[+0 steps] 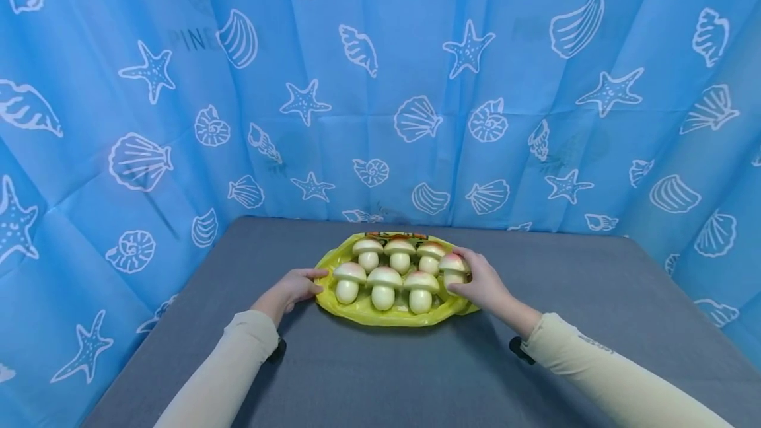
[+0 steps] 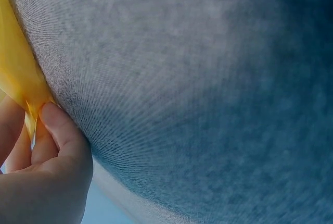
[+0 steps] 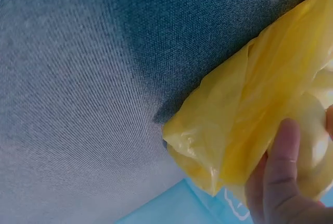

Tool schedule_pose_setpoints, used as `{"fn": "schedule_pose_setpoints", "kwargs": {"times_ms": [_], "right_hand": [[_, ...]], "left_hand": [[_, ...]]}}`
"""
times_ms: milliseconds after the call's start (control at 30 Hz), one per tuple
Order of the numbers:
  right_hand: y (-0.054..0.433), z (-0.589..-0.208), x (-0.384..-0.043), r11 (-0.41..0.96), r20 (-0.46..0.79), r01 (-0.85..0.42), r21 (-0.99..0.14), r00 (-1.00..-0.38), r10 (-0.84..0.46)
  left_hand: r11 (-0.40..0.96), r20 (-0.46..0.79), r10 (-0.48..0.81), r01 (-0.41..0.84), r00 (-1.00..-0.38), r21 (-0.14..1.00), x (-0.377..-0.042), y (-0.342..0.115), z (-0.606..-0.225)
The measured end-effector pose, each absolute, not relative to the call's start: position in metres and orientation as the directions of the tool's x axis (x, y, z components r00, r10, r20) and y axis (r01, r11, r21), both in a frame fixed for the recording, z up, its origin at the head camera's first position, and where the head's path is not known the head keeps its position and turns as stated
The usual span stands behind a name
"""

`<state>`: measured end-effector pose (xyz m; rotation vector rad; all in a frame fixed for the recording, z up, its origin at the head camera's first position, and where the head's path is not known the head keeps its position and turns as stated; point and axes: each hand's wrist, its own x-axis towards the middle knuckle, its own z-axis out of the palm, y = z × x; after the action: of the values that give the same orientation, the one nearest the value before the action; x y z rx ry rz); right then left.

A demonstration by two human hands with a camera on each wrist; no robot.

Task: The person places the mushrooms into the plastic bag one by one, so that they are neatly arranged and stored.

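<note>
A yellow plastic bag (image 1: 362, 317) lies spread on the table with several pale toy mushrooms (image 1: 383, 296) in two rows on it. At its left end, my left hand (image 1: 297, 288) pinches the edge; the left wrist view shows thumb and fingers gathering the yellow plastic (image 2: 20, 67). My right hand (image 1: 484, 284) grips the rightmost mushroom (image 1: 454, 268), which has a reddish tint on its cap. In the right wrist view the thumb presses on that mushroom's pale side (image 3: 311, 125), next to the bag's crumpled end (image 3: 223, 114).
The table has a dark grey cloth (image 1: 368, 382). Behind it hangs a blue curtain (image 1: 380, 71) with white shell and starfish prints, reaching down to the table's back edge and round both sides.
</note>
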<state>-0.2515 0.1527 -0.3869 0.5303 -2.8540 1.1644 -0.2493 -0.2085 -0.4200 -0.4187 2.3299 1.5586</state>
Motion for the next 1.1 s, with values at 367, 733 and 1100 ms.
{"fn": "schedule_pose_setpoints", "kwargs": {"times_ms": [367,733,1100], "right_hand": [[0.143,-0.390,-0.255,0.712,0.094,-0.258,-0.653,-0.960,-0.262],[0.141,-0.391,-0.253,0.765,0.077,-0.255,-0.591,-0.962,-0.261],[0.145,-0.383,-0.247,0.749,0.102,-0.250,-0.614,-0.966,-0.239]], "left_hand": [[0.349,-0.411,-0.070,-0.409,-0.909,0.843,-0.249,-0.209,-0.420],[0.313,-0.381,-0.076,-0.385,-0.921,0.868,-0.250,-0.205,-0.420],[0.208,-0.319,-0.123,-0.339,-0.940,0.917,-0.242,-0.214,-0.418]]}}
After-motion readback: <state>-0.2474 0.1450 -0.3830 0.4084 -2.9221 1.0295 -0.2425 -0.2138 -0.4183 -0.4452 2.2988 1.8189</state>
